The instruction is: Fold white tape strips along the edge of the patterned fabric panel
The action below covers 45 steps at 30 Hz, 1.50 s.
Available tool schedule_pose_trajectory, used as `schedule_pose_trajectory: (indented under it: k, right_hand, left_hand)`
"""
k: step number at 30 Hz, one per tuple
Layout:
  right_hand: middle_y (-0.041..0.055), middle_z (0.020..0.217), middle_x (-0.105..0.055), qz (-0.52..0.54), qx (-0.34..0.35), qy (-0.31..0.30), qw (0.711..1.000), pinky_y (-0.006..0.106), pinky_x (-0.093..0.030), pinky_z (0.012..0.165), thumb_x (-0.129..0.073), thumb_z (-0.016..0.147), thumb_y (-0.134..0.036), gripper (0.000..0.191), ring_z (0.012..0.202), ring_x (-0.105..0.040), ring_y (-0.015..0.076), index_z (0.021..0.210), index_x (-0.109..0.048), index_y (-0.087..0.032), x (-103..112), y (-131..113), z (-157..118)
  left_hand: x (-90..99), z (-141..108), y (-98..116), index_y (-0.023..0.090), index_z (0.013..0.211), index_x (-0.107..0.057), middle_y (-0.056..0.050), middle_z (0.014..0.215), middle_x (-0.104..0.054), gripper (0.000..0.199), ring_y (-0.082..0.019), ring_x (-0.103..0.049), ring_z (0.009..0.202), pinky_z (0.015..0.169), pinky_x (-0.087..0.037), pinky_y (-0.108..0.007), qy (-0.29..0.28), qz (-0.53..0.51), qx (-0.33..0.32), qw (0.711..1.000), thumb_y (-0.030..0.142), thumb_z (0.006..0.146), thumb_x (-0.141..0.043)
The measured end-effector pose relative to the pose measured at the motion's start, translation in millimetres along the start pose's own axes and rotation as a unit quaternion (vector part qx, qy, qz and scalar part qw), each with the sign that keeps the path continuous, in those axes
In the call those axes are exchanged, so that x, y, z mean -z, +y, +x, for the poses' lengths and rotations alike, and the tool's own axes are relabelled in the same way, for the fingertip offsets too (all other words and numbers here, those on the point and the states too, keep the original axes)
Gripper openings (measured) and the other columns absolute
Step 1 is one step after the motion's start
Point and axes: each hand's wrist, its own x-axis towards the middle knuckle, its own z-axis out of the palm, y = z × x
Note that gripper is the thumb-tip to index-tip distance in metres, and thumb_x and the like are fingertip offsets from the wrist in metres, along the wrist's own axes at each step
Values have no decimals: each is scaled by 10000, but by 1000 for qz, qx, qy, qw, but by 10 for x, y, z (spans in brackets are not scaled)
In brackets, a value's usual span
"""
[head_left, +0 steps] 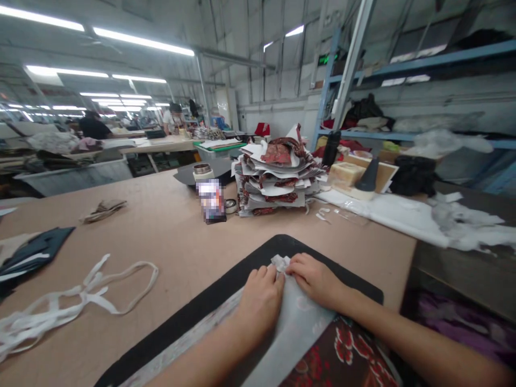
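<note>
A black mat (193, 312) lies on the brown table, with dark red flowered fabric (346, 355) and a pale translucent sheet (294, 322) over it. Near the mat's far corner, my left hand (263, 293) is closed on the crumpled edge of the sheet. Right beside it, my right hand (314, 277) pinches the same crumpled whitish edge (281, 262) from the other side. The fingertips of both hands almost meet there.
Beyond the mat stands a tall stack of papers and red fabric (278, 177), beside a phone (212, 201) and a jar (202, 171). White strips (86, 295) and dark folded cloth (32, 255) lie left. White plastic (382, 212) lies right. People are far back.
</note>
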Motion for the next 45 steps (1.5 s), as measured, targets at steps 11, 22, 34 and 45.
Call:
schedule_pose_trajectory:
  k: [11, 22, 34, 45]
  right_hand:
    - [12, 727, -550, 26, -95, -69, 993, 238, -387, 626, -535, 776, -174, 94, 681, -514, 126, 709, -599, -160, 89, -42, 293]
    - [25, 750, -583, 42, -100, -83, 991, 234, -381, 635, -482, 771, -132, 139, 693, -527, 129, 731, -614, -154, 93, 4, 327]
    - [9, 700, -567, 45, -127, -101, 986, 220, -342, 581, -527, 729, -179, 77, 643, -502, 122, 673, -578, -165, 64, 2, 386]
    - [-34, 617, -535, 87, -143, -196, 966, 193, -297, 490, -584, 640, -118, 76, 563, -471, 99, 682, -539, -164, 51, 182, 614]
  left_hand:
    - [-10, 0, 26, 171, 1096, -507, -65, 944, -524, 234, -239, -465, 839, 711, -393, -373, 4, 8, 5, 1000, 132, 893, -398]
    - [10, -34, 12, 175, 1043, -542, -63, 927, -531, 193, -234, -465, 828, 696, -389, -362, 3, -20, 20, 1000, 160, 897, -416]
    - [18, 8, 25, 188, 1058, -534, -50, 916, -533, 224, -237, -467, 833, 693, -383, -359, 7, -7, 22, 1000, 184, 849, -454]
    - [14, 4, 18, 177, 989, -553, -59, 917, -538, 189, -240, -473, 834, 701, -382, -369, 1, -2, 14, 1000, 164, 856, -419]
